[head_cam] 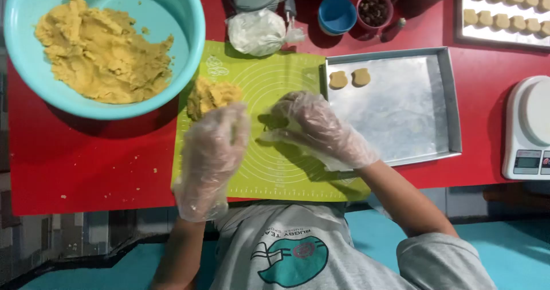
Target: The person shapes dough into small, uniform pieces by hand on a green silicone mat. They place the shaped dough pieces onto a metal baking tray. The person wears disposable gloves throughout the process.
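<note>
Both my hands wear loose clear plastic gloves and hover over a green silicone mat (298, 72) on a red table. My left hand (213, 152) is stretched flat with its fingertips just below a lump of yellow dough (211, 94) lying on the mat. My right hand (315, 126) is curled, its fingers pointing left toward the left hand. The glove hides whether it holds anything. A metal baking tray (441, 95) lies to the right of the mat and carries two small shaped dough pieces (349, 78) in its far left corner.
A teal bowl (172, 3) of yellow dough sits at far left. Behind the mat are a tied plastic bag (258, 32), a blue cup (337, 14) and a small bowl of dark bits (374, 9). At the right stand a white scale (527, 126) and a tray of several dough pieces (504, 6).
</note>
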